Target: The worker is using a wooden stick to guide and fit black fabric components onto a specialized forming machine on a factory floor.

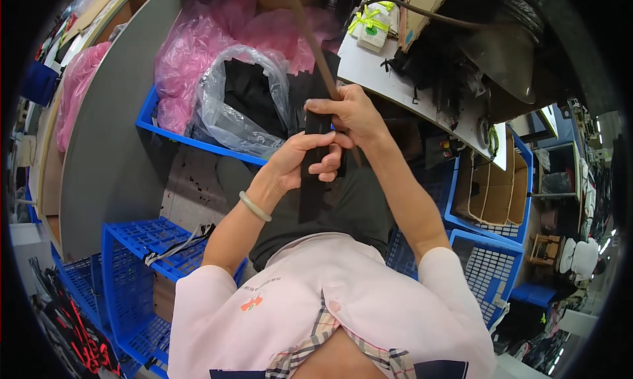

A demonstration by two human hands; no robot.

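A flat black strip (312,204), apparently fabric or webbing, hangs upright in front of my lap. My right hand (359,118) grips its upper part, thumb pressed across the front. Just below, my left hand (300,158) is closed around the strip with its fingers curled, close to my right fingers. A long, thin brown stick-like piece (311,32) slants down from the top edge and passes behind my right hand; whether that hand grips it too, I cannot tell. Beyond my hands, a clear plastic bag (214,118) holds black pieces (254,95).
The bag sits in a blue crate (191,140) with pink plastic (191,49). A grey panel (109,128) stands left. At the right, a white worktable (412,92) carries a bundle with yellow-green ties (372,32). Blue crates (142,247) and a carton (491,188) flank me.
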